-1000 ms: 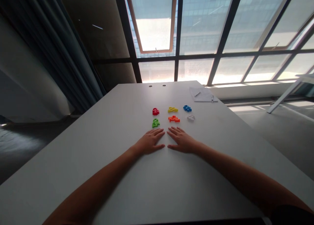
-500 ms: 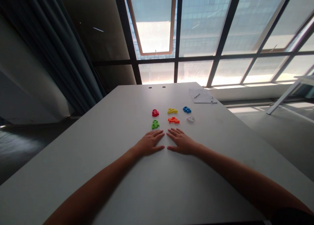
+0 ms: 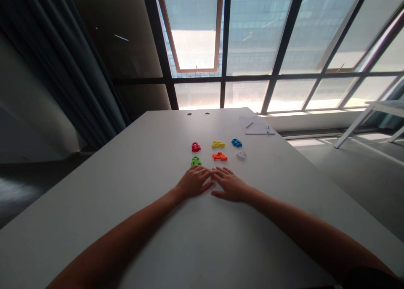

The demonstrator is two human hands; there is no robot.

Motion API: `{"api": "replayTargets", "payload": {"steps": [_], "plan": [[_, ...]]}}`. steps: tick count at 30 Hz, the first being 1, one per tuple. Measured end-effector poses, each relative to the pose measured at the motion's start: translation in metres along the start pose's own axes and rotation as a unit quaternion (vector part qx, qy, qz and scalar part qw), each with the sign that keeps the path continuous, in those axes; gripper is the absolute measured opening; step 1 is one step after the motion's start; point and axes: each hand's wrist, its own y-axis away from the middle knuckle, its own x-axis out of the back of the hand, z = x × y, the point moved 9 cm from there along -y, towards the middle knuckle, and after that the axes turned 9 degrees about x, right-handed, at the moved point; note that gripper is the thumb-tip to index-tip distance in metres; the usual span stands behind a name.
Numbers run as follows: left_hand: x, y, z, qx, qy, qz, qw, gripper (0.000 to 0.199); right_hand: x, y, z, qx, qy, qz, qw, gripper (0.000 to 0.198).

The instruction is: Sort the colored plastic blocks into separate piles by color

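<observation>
My left hand (image 3: 193, 182) is open and slightly arched over the white table (image 3: 158, 255), its fingers near the green plastic piece (image 3: 196, 160) and partly covering its lower edge. My right hand (image 3: 229, 185) lies open on the table, fingers apart, holding nothing. The fingertips of both hands meet or overlap in the middle. Just beyond them is an orange plastic piece (image 3: 219, 156), with a clear one (image 3: 241, 155) to its right. Farther back are red (image 3: 196, 147), yellow (image 3: 218, 144) and blue (image 3: 236, 142) pieces. Their exact kind is too small to tell.
Papers (image 3: 257, 125) with pens on them lie at the table's far right. Two round holes are set near the far edge. Behind stand large windows (image 3: 249, 32), with a dark curtain (image 3: 63, 62) at left and another white table (image 3: 386, 107) at right.
My left hand has lifted and arched, moving its fingers toward the right hand and over the green piece's edge. The view has shifted slightly; the right hand stays flat.
</observation>
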Motion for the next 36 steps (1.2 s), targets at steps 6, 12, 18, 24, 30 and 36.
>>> {"api": "replayTargets", "payload": {"steps": [6,12,18,24,30,36], "plan": [[-0.019,-0.076,0.006,0.038,0.014,0.031,0.999,0.034,0.002,-0.001,-0.001,0.011,0.014,0.014,1.0,0.064],[-0.071,-0.177,0.02,0.079,-0.034,-0.031,0.996,0.087,0.0,-0.004,-0.001,0.028,0.017,0.031,0.999,0.077],[-0.12,-0.235,0.03,0.144,-0.053,-0.16,0.975,0.122,-0.006,0.002,0.007,0.024,-0.008,0.081,0.996,0.07],[-0.135,-0.255,0.024,0.162,-0.056,-0.183,0.968,0.12,-0.021,0.007,0.015,-0.015,-0.027,0.038,0.999,0.061],[-0.138,-0.248,0.007,0.16,-0.044,-0.202,0.965,0.102,-0.011,0.0,0.003,0.022,0.01,0.067,0.997,0.057],[-0.127,-0.224,-0.024,0.191,-0.069,-0.203,0.958,0.092,0.001,-0.003,-0.005,0.048,0.022,0.075,0.996,0.07]]}}
